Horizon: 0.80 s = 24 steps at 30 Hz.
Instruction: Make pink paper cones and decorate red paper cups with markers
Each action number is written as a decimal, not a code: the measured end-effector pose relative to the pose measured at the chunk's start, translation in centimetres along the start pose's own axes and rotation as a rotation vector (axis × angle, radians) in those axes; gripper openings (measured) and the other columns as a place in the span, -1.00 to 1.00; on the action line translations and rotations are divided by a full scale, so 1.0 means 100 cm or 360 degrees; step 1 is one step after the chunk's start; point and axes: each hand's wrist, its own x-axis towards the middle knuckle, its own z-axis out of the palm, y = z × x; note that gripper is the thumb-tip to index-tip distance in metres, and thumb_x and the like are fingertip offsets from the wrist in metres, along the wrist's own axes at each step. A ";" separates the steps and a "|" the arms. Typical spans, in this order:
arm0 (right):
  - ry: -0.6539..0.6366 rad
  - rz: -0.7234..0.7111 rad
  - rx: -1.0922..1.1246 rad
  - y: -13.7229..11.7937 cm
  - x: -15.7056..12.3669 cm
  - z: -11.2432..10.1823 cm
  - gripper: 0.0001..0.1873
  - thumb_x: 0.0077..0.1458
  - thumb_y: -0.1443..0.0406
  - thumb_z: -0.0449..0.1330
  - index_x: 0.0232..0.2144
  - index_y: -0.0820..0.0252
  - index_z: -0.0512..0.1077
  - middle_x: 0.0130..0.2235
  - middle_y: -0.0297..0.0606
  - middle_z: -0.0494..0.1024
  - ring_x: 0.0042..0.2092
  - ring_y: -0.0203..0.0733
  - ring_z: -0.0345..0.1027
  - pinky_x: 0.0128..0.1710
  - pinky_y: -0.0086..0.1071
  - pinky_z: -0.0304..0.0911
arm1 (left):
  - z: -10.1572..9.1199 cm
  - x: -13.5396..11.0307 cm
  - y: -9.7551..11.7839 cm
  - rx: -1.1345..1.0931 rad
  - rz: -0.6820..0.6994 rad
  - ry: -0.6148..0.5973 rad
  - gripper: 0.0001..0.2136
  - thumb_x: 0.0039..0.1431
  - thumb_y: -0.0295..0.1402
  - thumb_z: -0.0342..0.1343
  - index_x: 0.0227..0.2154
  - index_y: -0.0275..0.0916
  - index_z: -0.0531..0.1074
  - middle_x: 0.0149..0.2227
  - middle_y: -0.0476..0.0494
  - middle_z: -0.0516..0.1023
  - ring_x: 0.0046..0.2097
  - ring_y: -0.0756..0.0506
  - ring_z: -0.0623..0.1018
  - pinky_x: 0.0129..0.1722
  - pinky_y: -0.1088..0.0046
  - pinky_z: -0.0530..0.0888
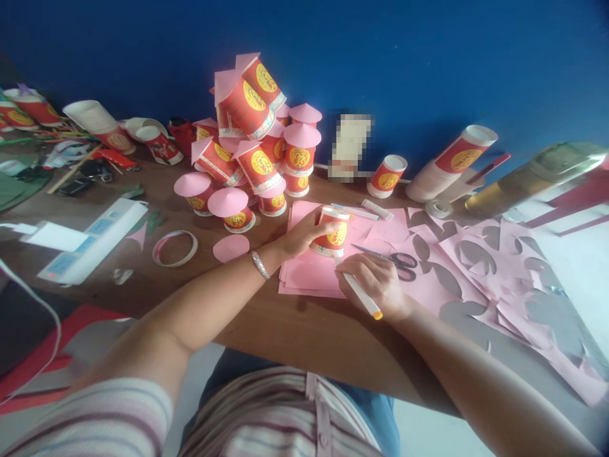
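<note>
My left hand grips an upside-down red paper cup with a gold emblem, pressing it on a stack of pink paper sheets. My right hand holds a white pen with an orange end, its tip at the foot of the cup. Scissors lie on the paper just beyond my right hand.
A heap of red cups with pink paper cone lids stands behind. Pink sheets with cut-out circles spread to the right, a tape ring and a white power strip lie to the left, and a cup stack lies at the back right.
</note>
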 end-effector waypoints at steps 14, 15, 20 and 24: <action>-0.0036 0.0007 0.0009 0.001 -0.001 0.000 -0.84 0.20 0.49 0.15 -0.23 0.16 0.37 -0.41 -0.30 0.57 -0.43 -0.25 0.45 -0.43 -0.38 0.31 | 0.000 0.001 0.000 -0.0006 0.0003 -0.0011 -0.66 0.17 -0.15 0.29 -0.09 -0.26 0.48 -0.19 -0.14 0.54 -0.17 -0.09 0.51 -0.19 0.42 0.44; -0.0030 0.0017 0.0006 0.001 -0.001 0.001 -0.84 0.20 0.49 0.15 -0.23 0.16 0.37 -0.41 -0.31 0.56 -0.43 -0.26 0.44 -0.43 -0.39 0.31 | 0.000 0.001 0.000 -0.0011 0.0001 -0.0021 -0.66 0.18 -0.16 0.29 -0.09 -0.26 0.48 -0.19 -0.13 0.53 -0.17 -0.08 0.51 -0.20 0.43 0.45; 0.0013 0.0055 -0.0040 0.002 -0.003 0.003 -0.84 0.20 0.49 0.14 -0.25 0.14 0.36 -0.43 -0.35 0.53 -0.47 -0.29 0.36 -0.44 -0.40 0.27 | 0.000 0.000 0.000 -0.0038 0.0010 -0.0014 -0.68 0.18 -0.18 0.30 -0.09 -0.25 0.49 -0.19 -0.12 0.54 -0.16 -0.08 0.51 -0.18 0.43 0.46; 0.0057 0.0051 -0.0071 0.002 -0.002 0.003 -0.82 0.16 0.51 0.17 -0.28 0.14 0.34 -0.45 -0.35 0.51 -0.47 -0.27 0.36 -0.44 -0.39 0.27 | -0.001 0.000 0.000 -0.0051 -0.0003 -0.0021 -0.67 0.19 -0.18 0.29 -0.08 -0.25 0.48 -0.17 -0.14 0.55 -0.13 -0.10 0.53 -0.16 0.41 0.46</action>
